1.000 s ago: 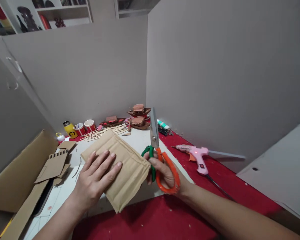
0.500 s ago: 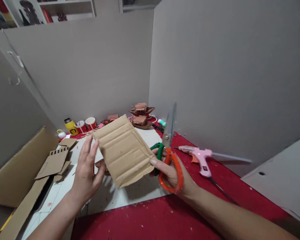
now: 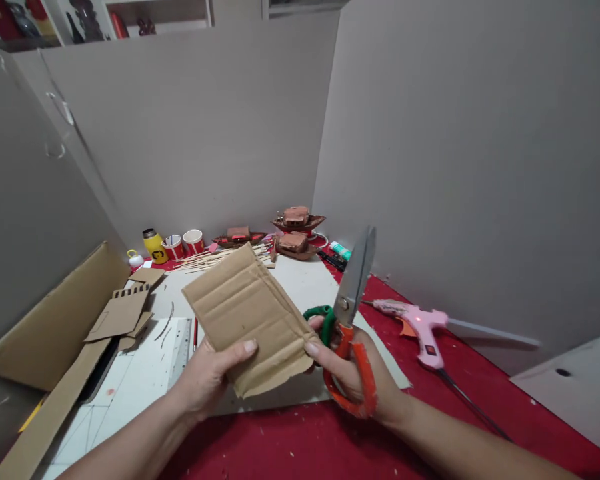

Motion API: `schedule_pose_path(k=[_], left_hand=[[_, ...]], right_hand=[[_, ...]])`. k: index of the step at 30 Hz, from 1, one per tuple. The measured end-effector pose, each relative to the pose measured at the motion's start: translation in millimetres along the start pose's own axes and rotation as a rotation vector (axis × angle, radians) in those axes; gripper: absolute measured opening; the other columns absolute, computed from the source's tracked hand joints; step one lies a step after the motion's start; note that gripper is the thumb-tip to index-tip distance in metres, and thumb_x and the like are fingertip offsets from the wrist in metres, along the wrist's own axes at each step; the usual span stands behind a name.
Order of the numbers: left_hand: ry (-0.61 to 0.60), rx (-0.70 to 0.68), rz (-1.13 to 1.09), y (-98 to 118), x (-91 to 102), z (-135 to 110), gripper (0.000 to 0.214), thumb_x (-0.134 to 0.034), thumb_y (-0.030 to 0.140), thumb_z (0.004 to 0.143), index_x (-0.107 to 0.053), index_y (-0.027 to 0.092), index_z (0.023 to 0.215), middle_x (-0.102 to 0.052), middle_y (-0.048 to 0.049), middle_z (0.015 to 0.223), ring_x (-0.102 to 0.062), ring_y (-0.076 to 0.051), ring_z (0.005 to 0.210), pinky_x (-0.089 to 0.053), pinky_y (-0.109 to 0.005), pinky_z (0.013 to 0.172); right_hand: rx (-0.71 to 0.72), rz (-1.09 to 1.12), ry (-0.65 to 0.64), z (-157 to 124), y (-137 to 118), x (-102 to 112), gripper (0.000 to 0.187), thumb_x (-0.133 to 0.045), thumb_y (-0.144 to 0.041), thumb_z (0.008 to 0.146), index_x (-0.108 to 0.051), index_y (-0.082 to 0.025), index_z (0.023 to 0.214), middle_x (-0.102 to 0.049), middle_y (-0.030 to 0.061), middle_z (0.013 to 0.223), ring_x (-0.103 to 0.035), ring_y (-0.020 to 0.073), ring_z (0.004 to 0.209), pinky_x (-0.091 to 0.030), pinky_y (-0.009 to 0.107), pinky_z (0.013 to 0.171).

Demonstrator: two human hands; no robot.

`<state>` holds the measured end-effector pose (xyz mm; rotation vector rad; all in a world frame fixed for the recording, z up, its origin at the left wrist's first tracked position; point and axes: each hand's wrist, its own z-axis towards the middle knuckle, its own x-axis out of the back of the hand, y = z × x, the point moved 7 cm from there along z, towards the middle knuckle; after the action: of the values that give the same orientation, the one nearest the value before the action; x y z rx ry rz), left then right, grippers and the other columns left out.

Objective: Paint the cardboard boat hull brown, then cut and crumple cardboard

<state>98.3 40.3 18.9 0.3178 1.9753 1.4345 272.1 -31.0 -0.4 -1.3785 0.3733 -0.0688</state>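
Observation:
A creased, roughly square piece of brown cardboard (image 3: 245, 313) is held up in front of me, tilted, above the white board (image 3: 300, 287). My left hand (image 3: 213, 373) grips its lower left edge, thumb on the face and fingers hidden behind. At the lower right corner, my right hand (image 3: 355, 367) pinches the cardboard under its thumb. That same hand also carries scissors (image 3: 344, 303) with one green and one orange handle; the blades point up and lie nearly together, apart from the cardboard.
A pink glue gun (image 3: 425, 327) with a lit light lies on the red tabletop (image 3: 260, 447) at right. Model boats (image 3: 297, 220), thin sticks (image 3: 210, 260), paper cups (image 3: 193, 241) and a yellow bottle (image 3: 154, 245) stand along the back. Cardboard scraps (image 3: 123, 312) and a ruler (image 3: 181, 343) lie left.
My left hand has gone from open beside the cardboard to gripping its lower left edge. The cardboard and scissors sit slightly lower, and the view has shifted left.

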Motion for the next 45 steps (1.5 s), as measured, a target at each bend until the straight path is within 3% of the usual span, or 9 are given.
schedule_pose_path(k=[3, 7, 13, 18, 22, 26, 30, 40, 45], left_hand=[[0.051, -0.089, 0.044, 11, 9.4, 3, 0.078, -0.085, 0.033, 0.073, -0.055, 0.018, 0.143, -0.075, -0.0134, 0.121, -0.071, -0.031, 0.110, -0.057, -0.042, 0.096], [0.223, -0.309, 0.080, 45, 32.7, 2, 0.079, -0.087, 0.032, 0.071, -0.055, 0.021, 0.143, -0.075, -0.0101, 0.122, -0.070, -0.026, 0.110, -0.058, -0.033, 0.093], [0.336, -0.541, 0.108, 85, 55.7, -12, 0.074, -0.087, 0.028, 0.072, -0.058, 0.022, 0.141, -0.077, -0.0078, 0.118, -0.072, -0.022, 0.105, -0.059, -0.029, 0.091], [0.434, -0.739, 0.118, 111, 65.6, -31, 0.070, -0.088, 0.025, 0.070, -0.063, 0.022, 0.136, -0.077, -0.0072, 0.117, -0.070, -0.024, 0.112, -0.057, -0.029, 0.096], [0.518, -0.822, 0.027, 125, 67.7, -43, 0.071, -0.091, 0.032, 0.066, -0.066, 0.023, 0.132, -0.079, -0.0071, 0.112, -0.072, -0.026, 0.108, -0.059, -0.033, 0.095], [0.516, -0.808, -0.008, 125, 65.6, -43, 0.070, -0.091, 0.038, 0.065, -0.068, 0.023, 0.129, -0.079, -0.0072, 0.110, -0.074, -0.027, 0.104, -0.059, -0.037, 0.095], [0.527, -0.788, 0.066, 117, 65.9, -42, 0.064, -0.089, 0.040, 0.068, -0.070, 0.022, 0.126, -0.079, -0.0072, 0.110, -0.073, -0.026, 0.105, -0.059, -0.035, 0.095], [0.612, -0.701, 0.297, 92, 54.1, -44, 0.049, -0.083, 0.048, 0.073, -0.075, 0.021, 0.112, -0.078, -0.0063, 0.113, -0.065, -0.029, 0.121, -0.051, -0.037, 0.106], [0.584, -0.680, 0.312, 75, 42.4, -43, 0.040, -0.072, 0.051, 0.084, -0.075, 0.021, 0.110, -0.076, -0.0061, 0.120, -0.054, -0.025, 0.136, -0.037, -0.032, 0.118]], right_hand=[[-0.027, 0.071, -0.040, 1, 2, -3, 0.044, -0.080, -0.050, 0.078, -0.055, -0.021, 0.100, -0.064, -0.0019, 0.074, -0.065, 0.0147, 0.062, -0.055, 0.027, 0.058], [-0.029, 0.067, -0.112, 2, 3, -6, 0.042, -0.074, -0.054, 0.083, -0.056, -0.019, 0.099, -0.066, 0.0014, 0.081, -0.064, 0.0123, 0.062, -0.052, 0.026, 0.061], [-0.129, -0.078, -0.245, -3, 24, -12, 0.052, -0.065, -0.068, 0.083, -0.054, -0.020, 0.102, -0.050, -0.0040, 0.070, -0.050, 0.0110, 0.056, -0.046, 0.026, 0.056], [-0.042, -0.195, -0.374, -7, 33, -16, 0.069, -0.056, -0.083, 0.076, -0.055, -0.022, 0.107, -0.046, -0.0016, 0.074, -0.042, 0.0129, 0.060, -0.044, 0.027, 0.057], [0.067, -0.468, -0.402, -5, 27, -10, 0.071, -0.058, -0.081, 0.075, -0.058, -0.021, 0.113, -0.051, 0.0003, 0.075, -0.043, 0.0156, 0.062, -0.043, 0.028, 0.057], [0.138, -0.694, -0.417, -6, 14, -12, 0.054, -0.059, -0.068, 0.080, -0.059, -0.021, 0.106, -0.056, 0.0012, 0.077, -0.046, 0.0176, 0.066, -0.045, 0.029, 0.063], [0.146, -0.762, -0.428, -8, 5, -21, 0.041, -0.061, -0.061, 0.081, -0.058, -0.022, 0.095, -0.058, 0.0007, 0.079, -0.045, 0.0169, 0.067, -0.045, 0.028, 0.065], [0.139, -0.728, -0.419, -10, -3, -28, 0.044, -0.059, -0.066, 0.083, -0.055, -0.023, 0.089, -0.055, 0.0003, 0.076, -0.042, 0.0164, 0.065, -0.042, 0.028, 0.061], [0.139, -0.745, -0.415, -10, -2, -32, 0.041, -0.057, -0.063, 0.085, -0.053, -0.022, 0.088, -0.054, -0.0005, 0.075, -0.041, 0.0156, 0.065, -0.039, 0.027, 0.060]])
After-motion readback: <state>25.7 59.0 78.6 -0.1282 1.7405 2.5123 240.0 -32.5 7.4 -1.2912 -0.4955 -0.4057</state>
